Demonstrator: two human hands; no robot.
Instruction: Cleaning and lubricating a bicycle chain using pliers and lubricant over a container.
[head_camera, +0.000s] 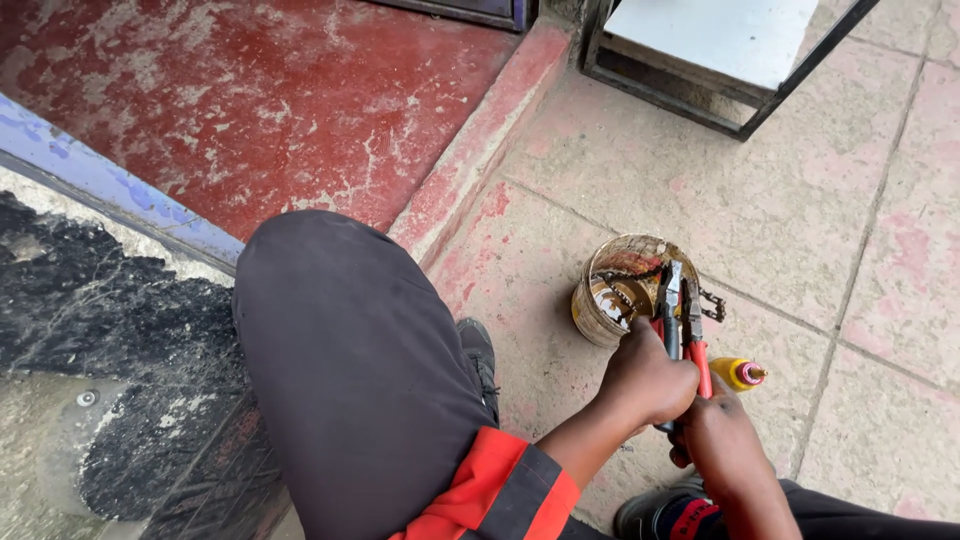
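Gripping a pair of red-handled pliers (682, 320), both hands work close together over a small rusty tin (622, 290) that stands on the pinkish paving slabs (800, 230). Left hand (650, 378) is clenched around the upper part of the handles; right hand (722, 438) is closed on the lower handle ends, just beneath and touching the left. Plier nose points away from the person, over the far rim of the tin, where a length of dark bicycle chain (640, 275) drapes across the opening and hangs out at the right side. Whether the nose actually bites a link cannot be told; it is too small here. Tin holds a murky brownish liquid. Yellow squeeze bottle with a red nozzle (738, 373) lies on the slab just beside the hands. Dark-trousered knee (350, 370) at left, black shoe (478, 350) beside it. Risks, judged: the tin looks light and nothing steadies it, so a sideways pull on the chain could tip it and spill the liquid; oily handles could slip under a hard squeeze and pinch a finger between them.
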